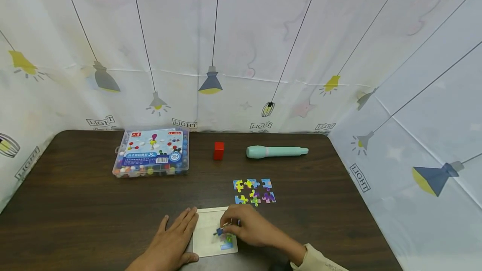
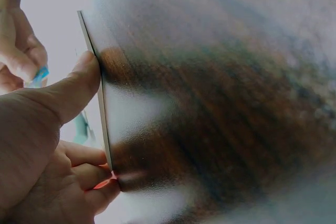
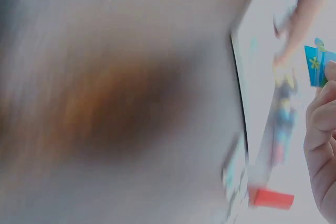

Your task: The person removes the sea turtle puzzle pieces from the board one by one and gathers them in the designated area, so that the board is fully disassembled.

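A pale square puzzle board (image 1: 205, 233) lies at the table's near edge. Along its left side rests my left hand (image 1: 169, 244), fingers extended; in the left wrist view the thumb (image 2: 79, 90) and fingertips touch the board's thin edge. Over the board, my right hand (image 1: 250, 226) pinches a blue puzzle piece (image 1: 220, 231) between thumb and fingers. The right wrist view shows this piece (image 3: 313, 66) with a small yellow flower shape on it. Blue and green puzzle pieces (image 1: 226, 246) lie in the board's lower right part, partly hidden under the right hand.
Several loose jigsaw pieces (image 1: 266, 183) lie in two rows beyond the right hand. Farther back are a clear box of colored beads (image 1: 154, 154), a red block (image 1: 219, 151) and a mint-green microphone-shaped object (image 1: 276, 151). A printed curtain (image 1: 241, 45) hangs behind the table.
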